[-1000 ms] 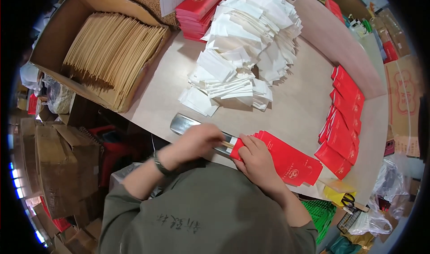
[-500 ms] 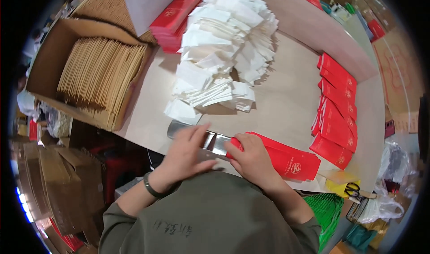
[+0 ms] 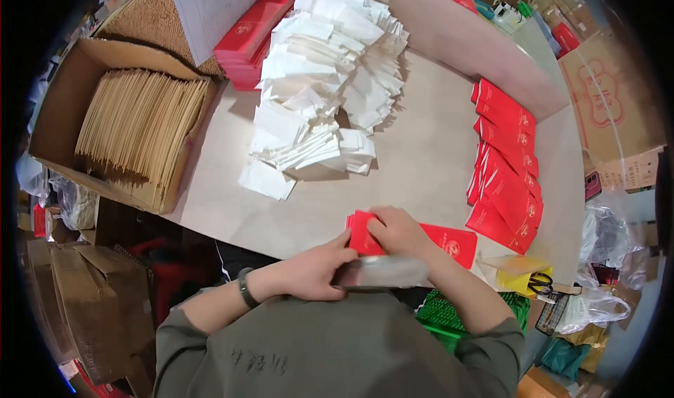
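At the table's near edge, my left hand point(image 3: 317, 266) grips the left end of a shiny grey, flat strip point(image 3: 386, 272), which is smeared by motion. My right hand point(image 3: 400, 231), fingers curled, has hold of the left end of a red paper sleeve point(image 3: 363, 234) just beyond the strip. Under my right wrist lies a stack of long red sleeves point(image 3: 451, 243) with a white emblem. A large heap of white folded paper packets point(image 3: 309, 103) spreads over the table beyond my hands.
Fanned red sleeves point(image 3: 507, 166) lie at the right, and another red stack point(image 3: 256, 26) at the back left. Upright tan paper pieces fill a cardboard box point(image 3: 53, 124) on the left. Scissors point(image 3: 540, 283), a yellow holder point(image 3: 516, 283) and a green basket point(image 3: 446, 317) are near right.
The shiny strip has moved off the tabletop, nearer my body and to the right, with my left hand. My right hand has stayed at the red sleeves. The whole view has shifted slightly.
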Available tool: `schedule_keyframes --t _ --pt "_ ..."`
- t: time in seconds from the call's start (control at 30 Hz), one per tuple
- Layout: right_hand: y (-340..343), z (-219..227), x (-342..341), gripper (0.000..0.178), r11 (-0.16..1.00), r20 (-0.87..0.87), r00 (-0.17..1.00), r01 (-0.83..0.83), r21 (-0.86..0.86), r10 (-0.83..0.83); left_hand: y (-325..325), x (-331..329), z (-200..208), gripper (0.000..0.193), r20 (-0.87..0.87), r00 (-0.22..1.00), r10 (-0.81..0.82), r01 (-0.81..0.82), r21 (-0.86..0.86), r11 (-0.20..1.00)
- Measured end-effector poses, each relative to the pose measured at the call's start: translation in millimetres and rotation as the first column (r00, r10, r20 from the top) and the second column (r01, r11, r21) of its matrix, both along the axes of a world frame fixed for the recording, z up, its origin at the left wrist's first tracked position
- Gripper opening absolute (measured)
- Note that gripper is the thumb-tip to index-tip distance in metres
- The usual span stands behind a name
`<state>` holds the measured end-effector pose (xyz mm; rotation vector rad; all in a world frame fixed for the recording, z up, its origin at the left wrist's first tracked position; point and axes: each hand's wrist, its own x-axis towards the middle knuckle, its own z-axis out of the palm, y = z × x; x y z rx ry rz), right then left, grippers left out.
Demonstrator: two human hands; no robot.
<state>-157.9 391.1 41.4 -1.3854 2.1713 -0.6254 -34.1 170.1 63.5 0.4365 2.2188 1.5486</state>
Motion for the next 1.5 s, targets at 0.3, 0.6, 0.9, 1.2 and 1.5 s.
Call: schedule_keyframes --t 0.3,0.6,0.9,1.2,1.5 --pt "-43.7 21.0 30.4 0.033 0.902 -0.101 0.927 0.374 0.217 -0.361 -41.7 16.0 -29.4 0.048 -0.114 0.822 0.558 -0.549 -0.421 0.722" --pt "-67.8 9.1 32.8 0.022 0.855 0.036 0.856 0.511 0.095 -0.516 -62.0 9.1 -19.6 0.071 -0.239 0.962 0.129 -0.232 -0.477 0.848" --pt "-116.2 10.7 17.3 0.021 0.945 -0.111 0.941 0.306 -0.112 -0.318 -197.3 24.8 -11.3 0.051 -0.675 0.532 0.511 -0.839 -0.338 0.427" --pt "-174.5 -37.3 -8.5 0.016 0.991 -0.481 0.869 0.073 -0.113 -0.119 -315.7 34.3 -15.3 0.019 -0.598 0.544 0.588 -0.785 -0.611 0.104" --pt "-112.7 32.6 38.7 0.01 0.975 -0.256 0.947 -0.155 0.158 0.192 -312.7 48.6 -11.5 0.015 -0.636 0.56 0.53 -0.746 -0.665 -0.01"
